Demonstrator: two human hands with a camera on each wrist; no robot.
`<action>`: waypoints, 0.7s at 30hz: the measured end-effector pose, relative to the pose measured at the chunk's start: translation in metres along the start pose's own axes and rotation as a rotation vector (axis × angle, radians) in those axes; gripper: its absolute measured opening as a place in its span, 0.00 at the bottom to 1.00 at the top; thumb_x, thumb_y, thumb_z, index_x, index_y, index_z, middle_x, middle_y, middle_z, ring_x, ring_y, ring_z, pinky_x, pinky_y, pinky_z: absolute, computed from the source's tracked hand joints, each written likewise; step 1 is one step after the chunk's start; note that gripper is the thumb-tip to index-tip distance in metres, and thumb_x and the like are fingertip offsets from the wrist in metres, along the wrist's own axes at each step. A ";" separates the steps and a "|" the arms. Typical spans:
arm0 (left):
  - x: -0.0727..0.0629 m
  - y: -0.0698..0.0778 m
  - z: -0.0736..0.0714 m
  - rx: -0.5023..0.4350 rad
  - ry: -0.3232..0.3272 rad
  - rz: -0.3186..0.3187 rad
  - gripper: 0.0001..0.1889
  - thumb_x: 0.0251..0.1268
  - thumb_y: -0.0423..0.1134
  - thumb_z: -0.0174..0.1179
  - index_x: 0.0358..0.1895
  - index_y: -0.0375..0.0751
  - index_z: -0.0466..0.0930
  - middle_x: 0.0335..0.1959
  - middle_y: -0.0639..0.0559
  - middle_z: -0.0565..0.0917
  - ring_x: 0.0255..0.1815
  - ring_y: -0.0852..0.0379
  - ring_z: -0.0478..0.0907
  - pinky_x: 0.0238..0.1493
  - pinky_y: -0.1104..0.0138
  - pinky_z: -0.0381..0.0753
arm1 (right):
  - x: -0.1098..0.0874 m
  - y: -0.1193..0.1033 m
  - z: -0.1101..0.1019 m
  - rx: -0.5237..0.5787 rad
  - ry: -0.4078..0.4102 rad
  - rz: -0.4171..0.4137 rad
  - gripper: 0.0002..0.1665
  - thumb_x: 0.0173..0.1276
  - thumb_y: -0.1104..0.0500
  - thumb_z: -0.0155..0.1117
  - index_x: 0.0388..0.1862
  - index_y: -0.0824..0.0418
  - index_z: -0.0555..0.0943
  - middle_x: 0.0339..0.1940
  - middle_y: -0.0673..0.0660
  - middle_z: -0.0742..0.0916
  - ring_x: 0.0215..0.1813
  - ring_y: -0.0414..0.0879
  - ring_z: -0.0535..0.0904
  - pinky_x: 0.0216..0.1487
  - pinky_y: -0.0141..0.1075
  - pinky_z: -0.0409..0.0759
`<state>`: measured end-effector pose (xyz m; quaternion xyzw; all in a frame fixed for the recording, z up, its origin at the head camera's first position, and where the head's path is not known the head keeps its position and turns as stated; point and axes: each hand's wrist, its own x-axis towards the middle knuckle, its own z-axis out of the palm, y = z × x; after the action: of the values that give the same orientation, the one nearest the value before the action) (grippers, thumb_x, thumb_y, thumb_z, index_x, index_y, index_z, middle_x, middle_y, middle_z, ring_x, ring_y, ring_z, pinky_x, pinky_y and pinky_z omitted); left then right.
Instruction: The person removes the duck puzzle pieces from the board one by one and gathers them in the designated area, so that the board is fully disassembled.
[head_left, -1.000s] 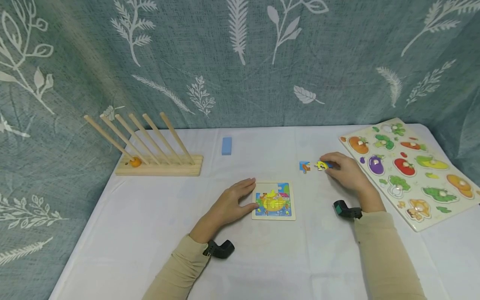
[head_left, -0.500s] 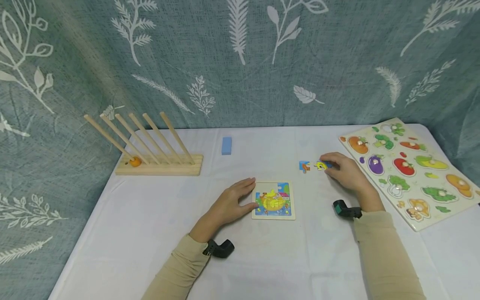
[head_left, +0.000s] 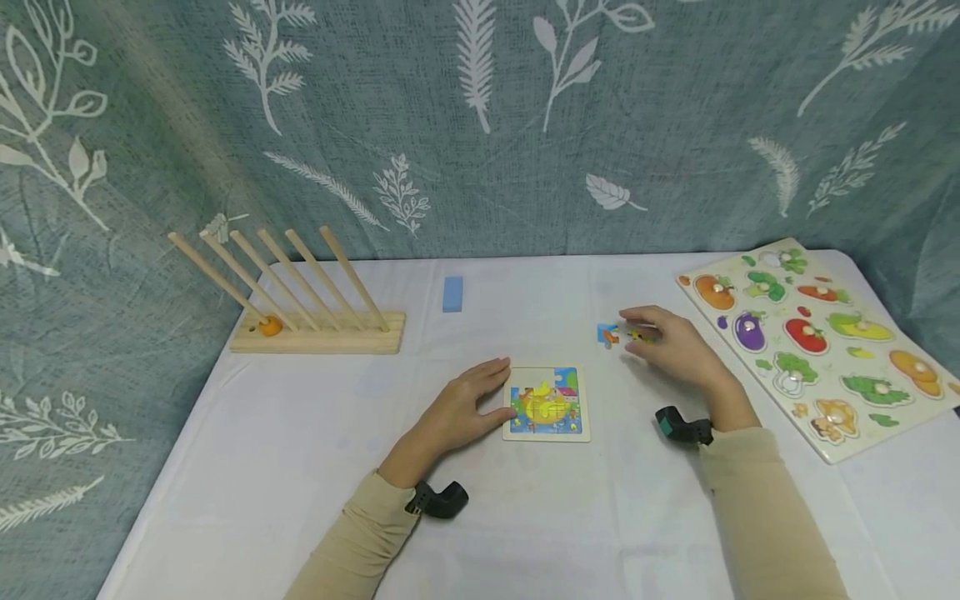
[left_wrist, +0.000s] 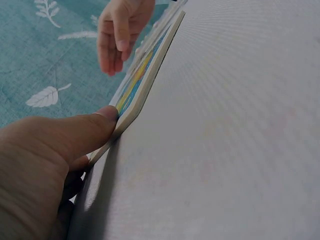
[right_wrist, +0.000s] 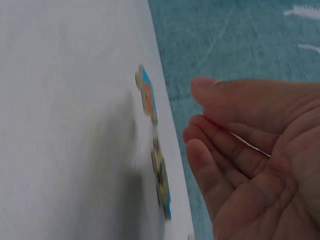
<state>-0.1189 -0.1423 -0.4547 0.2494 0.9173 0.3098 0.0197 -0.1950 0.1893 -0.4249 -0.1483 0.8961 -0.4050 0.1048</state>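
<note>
The duck jigsaw (head_left: 547,406) lies flat near the middle of the tabletop (head_left: 547,525), its picture bare along the upper left of its wooden frame (head_left: 551,438); the left hand (head_left: 461,411) rests against its left side, that grip spread, fingertips by the upper corner and thumb lower down. Beyond its upper right lie two loose pieces, one blue and orange (head_left: 607,335), one yellowish (head_left: 639,335) and partly hidden under the right hand (head_left: 678,350); that grip is parted and empty.

The head view leaves contact there unclear; the right wrist view shows the fingers raised clear of both pieces, which lie just apart. The left wrist view adds the thumb on the frame's edge and the frame's thickness.

A white cloth covers the tabletop; at the left stands a six-peg wooden rack (head_left: 318,340) with an orange bead (head_left: 270,326) low on its leftmost peg; a blue block (head_left: 453,294) lies farther back; a vegetable puzzle board (head_left: 817,375) lies slanted at the right; behind hangs a teal curtain (head_left: 517,192) printed with white leaves.
</note>
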 end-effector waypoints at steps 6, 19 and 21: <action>0.000 0.000 0.000 0.000 -0.003 -0.003 0.34 0.58 0.48 0.66 0.65 0.33 0.68 0.69 0.46 0.69 0.71 0.49 0.63 0.72 0.57 0.63 | 0.000 -0.017 0.017 0.068 -0.055 -0.103 0.27 0.65 0.65 0.63 0.63 0.67 0.72 0.62 0.66 0.77 0.64 0.61 0.71 0.66 0.52 0.70; 0.000 0.001 -0.001 -0.006 -0.004 -0.012 0.34 0.58 0.48 0.66 0.65 0.34 0.69 0.69 0.46 0.69 0.71 0.49 0.63 0.72 0.57 0.63 | 0.000 -0.042 0.050 0.051 -0.165 -0.208 0.27 0.62 0.64 0.66 0.61 0.64 0.75 0.59 0.60 0.80 0.62 0.55 0.75 0.64 0.49 0.74; 0.000 0.001 -0.001 -0.006 -0.006 -0.014 0.34 0.58 0.48 0.66 0.65 0.34 0.69 0.69 0.46 0.69 0.71 0.49 0.63 0.72 0.57 0.63 | 0.000 -0.044 0.053 0.056 -0.184 -0.209 0.27 0.61 0.63 0.67 0.61 0.64 0.75 0.59 0.60 0.80 0.61 0.54 0.76 0.63 0.49 0.74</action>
<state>-0.1187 -0.1424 -0.4534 0.2438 0.9180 0.3119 0.0252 -0.1710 0.1246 -0.4266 -0.2742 0.8507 -0.4234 0.1479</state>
